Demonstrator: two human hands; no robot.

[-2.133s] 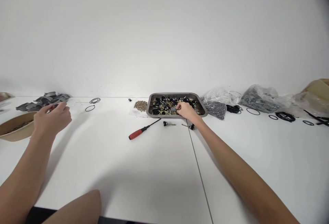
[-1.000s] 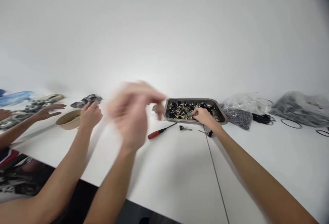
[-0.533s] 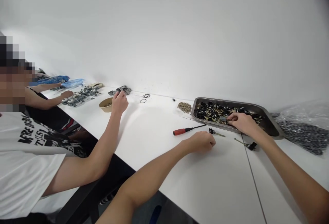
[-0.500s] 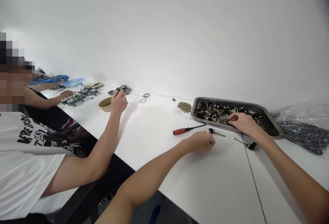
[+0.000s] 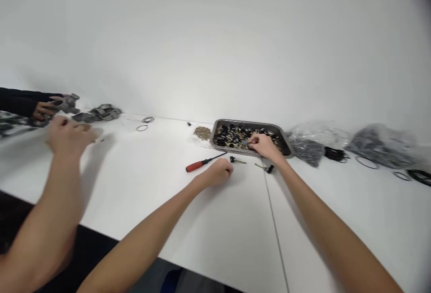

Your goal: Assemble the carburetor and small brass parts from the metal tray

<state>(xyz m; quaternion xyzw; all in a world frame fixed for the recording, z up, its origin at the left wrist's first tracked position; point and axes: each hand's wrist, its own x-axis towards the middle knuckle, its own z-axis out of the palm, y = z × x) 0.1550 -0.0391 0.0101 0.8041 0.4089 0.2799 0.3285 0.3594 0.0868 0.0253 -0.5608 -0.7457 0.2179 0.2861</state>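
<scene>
My left hand (image 5: 218,172) rests on the white table (image 5: 188,212) with its fingers curled closed; whatever they hold, if anything, is hidden. Over the near side of a metal tray (image 5: 249,151), my right hand (image 5: 264,146) has its fingertips pinched among the parts, and I cannot make out what is between them. Black pieces with brass-coloured pins (image 5: 232,133) fill the tray. Just in front of it lie two similar parts, one black piece with a pin (image 5: 237,160) near my left hand and another (image 5: 269,168) below my right wrist. A red-handled screwdriver (image 5: 195,166) lies left of my left hand.
Small brass pieces (image 5: 202,133) are piled left of the tray. Black rings (image 5: 142,128) lie farther left. On the right are plastic bags of dark parts (image 5: 308,149) and more rings (image 5: 367,163). A co-worker's arm (image 5: 50,207) reaches in at left; dark-sleeved hands (image 5: 42,110) handle grey parts behind it.
The view has swung right, bringing in more bags and rings. My hands keep nearly the same places by the tray. The co-worker's hand has shifted, and dark-sleeved hands now show at far left.
</scene>
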